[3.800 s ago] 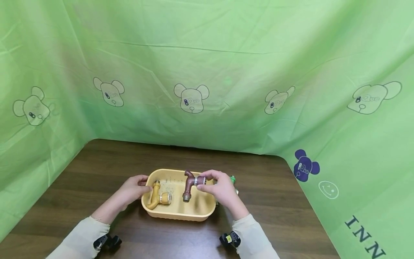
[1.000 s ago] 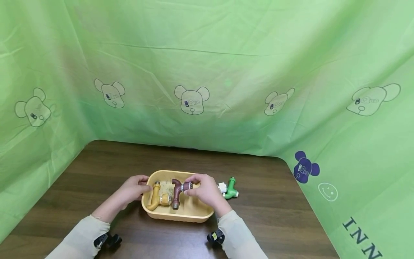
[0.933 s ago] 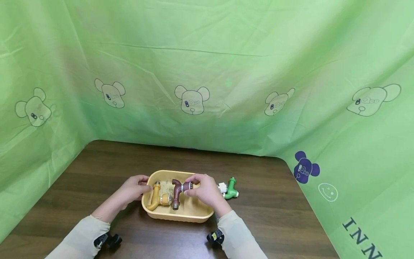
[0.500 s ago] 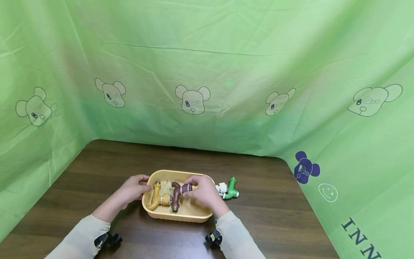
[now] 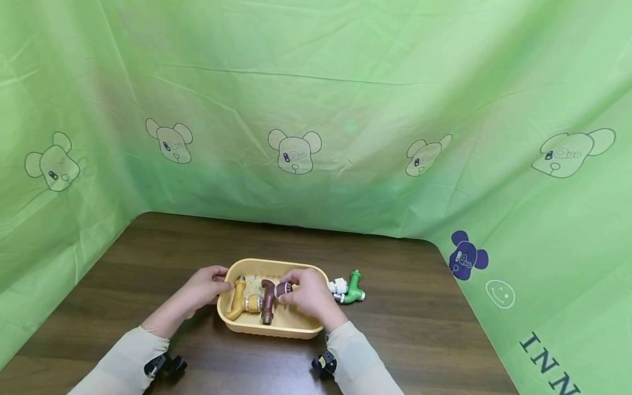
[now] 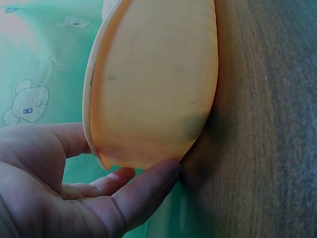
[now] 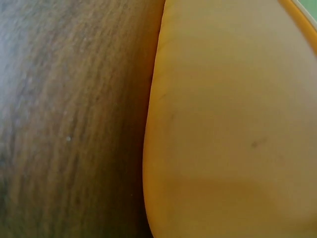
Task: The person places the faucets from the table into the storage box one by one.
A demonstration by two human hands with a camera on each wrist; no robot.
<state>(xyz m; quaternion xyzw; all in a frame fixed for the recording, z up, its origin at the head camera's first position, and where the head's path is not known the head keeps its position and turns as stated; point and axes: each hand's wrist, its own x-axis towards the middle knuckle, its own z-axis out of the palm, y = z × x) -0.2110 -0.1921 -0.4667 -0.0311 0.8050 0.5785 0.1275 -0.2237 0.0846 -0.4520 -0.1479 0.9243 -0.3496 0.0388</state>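
Note:
In the head view a yellow plastic basin stands on the table. At its left end my left hand holds the wall, thumb over the rim and fingers outside. The left wrist view shows those fingers against the basin's end. Inside the basin, to the left, lies a yellow faucet with a ribbed knob. Beside it is a maroon faucet, whose ribbed knob my right hand pinches between thumb and fingers. The right wrist view has only the basin's outer wall and tabletop.
Right of the basin, a green faucet with a white knob lies on the brown wooden table, close to the basin's wall. A green printed cloth hangs behind the table and along both sides.
My right hand has carried the maroon faucet left and down into the basin, beside the yellow one, uncovering the green faucet. Lately it sinks slightly nearer me. My left hand stays on the basin.

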